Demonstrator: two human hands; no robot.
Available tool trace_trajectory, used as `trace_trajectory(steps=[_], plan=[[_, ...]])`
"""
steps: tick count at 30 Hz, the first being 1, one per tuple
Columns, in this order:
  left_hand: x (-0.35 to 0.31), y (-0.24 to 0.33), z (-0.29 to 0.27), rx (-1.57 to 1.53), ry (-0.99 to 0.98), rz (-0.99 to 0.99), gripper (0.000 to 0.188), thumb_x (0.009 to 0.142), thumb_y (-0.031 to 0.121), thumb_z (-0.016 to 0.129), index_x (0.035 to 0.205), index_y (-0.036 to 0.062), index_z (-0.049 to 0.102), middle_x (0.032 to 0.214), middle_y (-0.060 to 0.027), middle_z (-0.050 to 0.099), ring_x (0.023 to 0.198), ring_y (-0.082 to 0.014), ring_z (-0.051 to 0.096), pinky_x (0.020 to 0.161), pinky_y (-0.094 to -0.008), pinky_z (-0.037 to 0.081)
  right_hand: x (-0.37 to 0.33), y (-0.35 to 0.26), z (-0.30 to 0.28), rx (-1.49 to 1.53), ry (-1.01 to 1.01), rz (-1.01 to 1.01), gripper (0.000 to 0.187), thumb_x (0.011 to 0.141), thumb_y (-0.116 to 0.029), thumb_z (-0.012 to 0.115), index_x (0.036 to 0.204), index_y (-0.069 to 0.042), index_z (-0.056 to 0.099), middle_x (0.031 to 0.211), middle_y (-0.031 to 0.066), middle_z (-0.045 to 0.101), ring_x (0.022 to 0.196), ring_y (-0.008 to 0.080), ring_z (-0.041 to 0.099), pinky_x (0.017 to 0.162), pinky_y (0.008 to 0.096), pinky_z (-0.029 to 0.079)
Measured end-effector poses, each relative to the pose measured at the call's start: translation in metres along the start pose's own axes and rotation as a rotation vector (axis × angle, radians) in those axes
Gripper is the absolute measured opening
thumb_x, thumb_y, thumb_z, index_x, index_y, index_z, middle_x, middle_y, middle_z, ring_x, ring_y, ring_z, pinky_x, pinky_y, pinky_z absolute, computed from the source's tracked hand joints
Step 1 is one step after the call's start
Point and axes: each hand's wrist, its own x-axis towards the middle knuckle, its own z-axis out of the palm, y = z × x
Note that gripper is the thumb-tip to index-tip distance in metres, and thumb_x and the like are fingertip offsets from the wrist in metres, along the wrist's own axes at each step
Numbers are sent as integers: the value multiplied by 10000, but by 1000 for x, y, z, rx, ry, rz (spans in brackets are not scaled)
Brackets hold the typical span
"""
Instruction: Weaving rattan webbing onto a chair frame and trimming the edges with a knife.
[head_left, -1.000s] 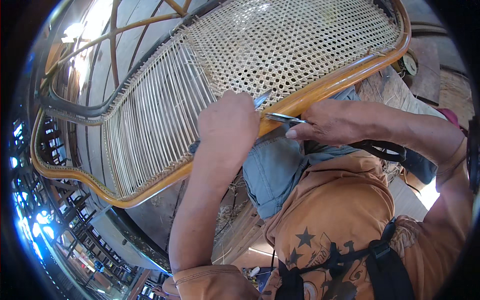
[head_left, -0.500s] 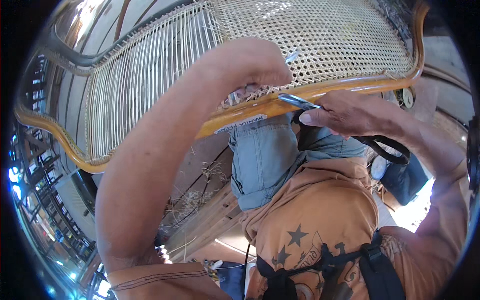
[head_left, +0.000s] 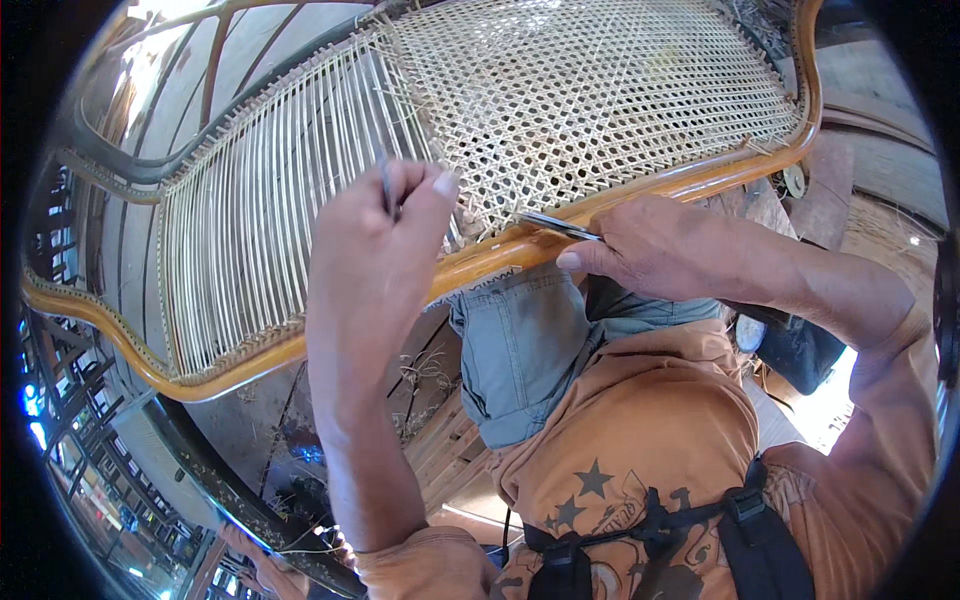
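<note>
A cane-woven chair panel (head_left: 590, 100) spans the upper view, bordered by a glossy curved wooden rail (head_left: 700, 182). Its right part carries open hexagonal mesh; the left has only crosswise cane strands (head_left: 240, 210). My left hand (head_left: 375, 245) is closed around a thin grey tool (head_left: 387, 190), raised above the border between strands and mesh; the tool's kind is unclear. At the near rail, my right hand (head_left: 640, 245) grips a slim silver tool (head_left: 555, 225) resembling scissors, its tip at the mesh edge. My palm hides its handles.
My legs in grey-blue trousers (head_left: 520, 345) are under the near rail. A dark curved bar (head_left: 230, 490) runs at lower left, with another person's limb (head_left: 265, 565) beyond it. Cane scraps (head_left: 425, 370) lie on the floor. A black bag-like object (head_left: 800, 355) is at right.
My left hand has swung left and toward me, off the mesh. The silver tool in my right hand has shifted slightly left and down. The chair panel appears shifted left in view.
</note>
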Motion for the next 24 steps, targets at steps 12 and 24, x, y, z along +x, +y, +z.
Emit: trace_trajectory(steps=[12,24], plan=[[-43,-50,60,-5,304,183,102,824,126,648,906,71,622,804,-44,550,616,-135,532,555,-274,445,-14,0,-8,438,83,54,584,933,-525,407,863,6,640,622,111,555,595,229,554,578,388,444],[-15,-6,74,740,178,252,143,784,187,669,849,68,623,862,-101,542,721,-299,606,626,-404,473,-32,43,16,611,65,19,617,926,-577,371,864,-2,587,576,69,471,551,192,484,531,360,421]])
